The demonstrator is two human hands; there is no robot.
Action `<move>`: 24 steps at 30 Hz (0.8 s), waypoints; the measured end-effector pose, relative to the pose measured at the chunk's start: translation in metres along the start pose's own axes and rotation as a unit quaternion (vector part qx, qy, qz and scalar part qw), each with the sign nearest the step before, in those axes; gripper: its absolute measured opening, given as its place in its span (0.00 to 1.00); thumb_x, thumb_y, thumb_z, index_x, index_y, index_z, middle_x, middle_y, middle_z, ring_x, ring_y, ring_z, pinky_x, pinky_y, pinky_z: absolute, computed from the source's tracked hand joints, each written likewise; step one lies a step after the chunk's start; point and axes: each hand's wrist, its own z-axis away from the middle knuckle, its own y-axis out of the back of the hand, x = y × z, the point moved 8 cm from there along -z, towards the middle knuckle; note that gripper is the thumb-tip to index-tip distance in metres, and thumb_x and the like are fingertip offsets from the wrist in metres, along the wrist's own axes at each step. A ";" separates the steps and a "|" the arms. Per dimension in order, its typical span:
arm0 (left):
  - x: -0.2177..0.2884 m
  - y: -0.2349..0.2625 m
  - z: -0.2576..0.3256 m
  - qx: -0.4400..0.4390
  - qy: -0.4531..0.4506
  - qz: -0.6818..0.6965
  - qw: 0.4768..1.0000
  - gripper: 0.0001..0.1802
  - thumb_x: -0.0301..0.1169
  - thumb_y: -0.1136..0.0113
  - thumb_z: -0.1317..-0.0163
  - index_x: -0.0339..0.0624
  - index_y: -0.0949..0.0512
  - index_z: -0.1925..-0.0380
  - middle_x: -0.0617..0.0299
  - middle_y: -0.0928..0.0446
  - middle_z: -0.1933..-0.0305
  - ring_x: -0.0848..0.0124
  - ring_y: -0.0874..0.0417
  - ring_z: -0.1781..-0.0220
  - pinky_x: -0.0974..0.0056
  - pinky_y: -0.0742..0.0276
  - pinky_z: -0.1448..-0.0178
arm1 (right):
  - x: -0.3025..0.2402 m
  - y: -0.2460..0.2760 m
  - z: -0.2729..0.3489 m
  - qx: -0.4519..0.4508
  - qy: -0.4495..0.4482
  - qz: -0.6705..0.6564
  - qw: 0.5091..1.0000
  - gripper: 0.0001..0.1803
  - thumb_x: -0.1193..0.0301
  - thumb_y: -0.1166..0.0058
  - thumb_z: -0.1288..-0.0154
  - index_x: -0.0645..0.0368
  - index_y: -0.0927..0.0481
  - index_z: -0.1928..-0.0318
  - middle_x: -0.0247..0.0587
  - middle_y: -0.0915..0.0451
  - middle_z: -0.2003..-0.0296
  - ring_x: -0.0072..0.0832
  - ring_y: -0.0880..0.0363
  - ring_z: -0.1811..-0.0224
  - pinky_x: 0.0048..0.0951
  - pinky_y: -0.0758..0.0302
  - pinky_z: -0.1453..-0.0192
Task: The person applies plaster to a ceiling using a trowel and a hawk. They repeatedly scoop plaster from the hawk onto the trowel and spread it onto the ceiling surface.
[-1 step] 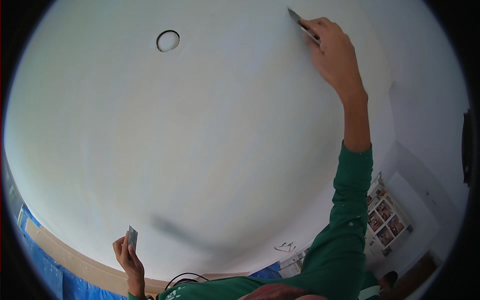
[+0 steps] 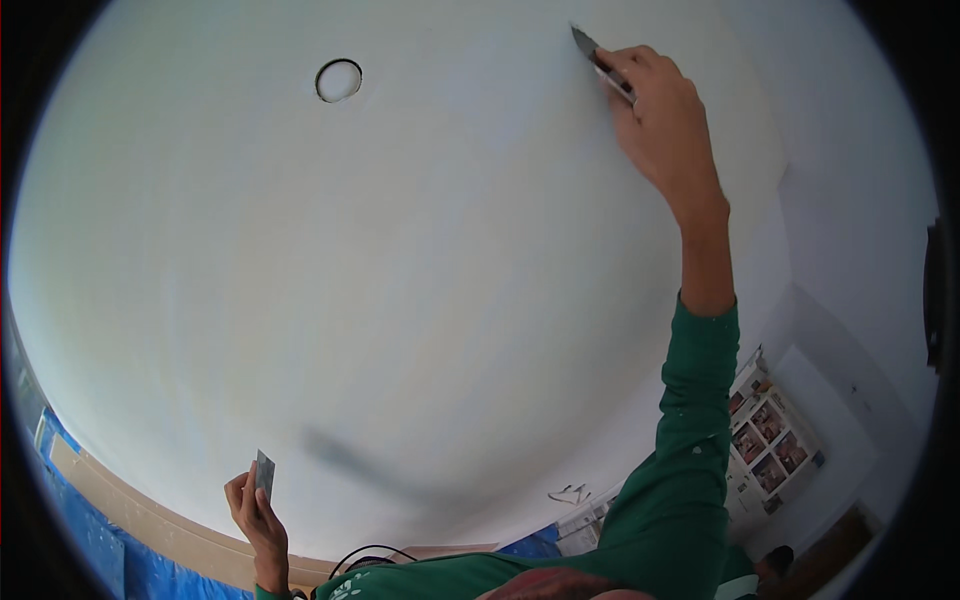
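Observation:
Overhead spreads a broad white ceiling [image 2: 420,270], with a soft dark shadow across its lower part. My right hand [image 2: 660,125] is raised high at the upper right, its fingers wrapped round the handle of a putty knife [image 2: 588,47]. The knife's narrow grey blade points up and left, at or very near the ceiling; exact contact cannot be made out. Low at the left, my left hand [image 2: 258,515] pinches a small flat grey scraper blade [image 2: 265,476] upright, apart from the right hand. Any handle on it is hidden by my fingers.
A round cut-out [image 2: 339,80] with a dark rim sits in the ceiling at upper left. Blue sheeting [image 2: 90,530] hangs beyond a beige edge at lower left. At right are a white paned window or door [image 2: 770,440] and a dark object [image 2: 934,295] by the wall.
My right hand and the putty knife have shifted slightly down and to the left. My left hand and its blade have hardly moved.

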 end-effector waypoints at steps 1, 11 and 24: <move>0.000 0.001 0.000 0.001 0.002 -0.003 1.000 0.20 0.29 0.54 0.23 0.33 0.21 0.40 0.50 0.28 0.55 0.59 0.25 0.55 0.57 0.27 0.51 | -0.012 -0.003 0.010 -0.002 0.007 0.016 1.000 0.20 0.75 0.41 0.37 0.61 0.17 0.43 0.40 0.18 0.54 0.39 0.20 0.52 0.39 0.25 0.46; 0.026 0.003 0.000 0.020 -0.027 0.050 0.998 0.21 0.35 0.54 0.21 0.32 0.20 0.42 0.49 0.26 0.55 0.59 0.24 0.53 0.57 0.25 0.48 | -0.114 -0.028 0.081 -0.020 0.005 0.007 1.000 0.29 0.72 0.31 0.48 0.63 0.20 0.43 0.39 0.24 0.53 0.34 0.25 0.51 0.37 0.31 0.52; 0.127 -0.009 -0.054 -0.088 0.261 0.621 0.734 0.25 0.45 0.55 0.19 0.33 0.23 0.43 0.56 0.18 0.46 0.63 0.16 0.47 0.58 0.20 0.41 | -0.197 0.047 0.149 -0.051 0.103 -0.400 0.909 0.27 0.77 0.40 0.41 0.61 0.20 0.38 0.39 0.19 0.49 0.35 0.24 0.48 0.39 0.31 0.46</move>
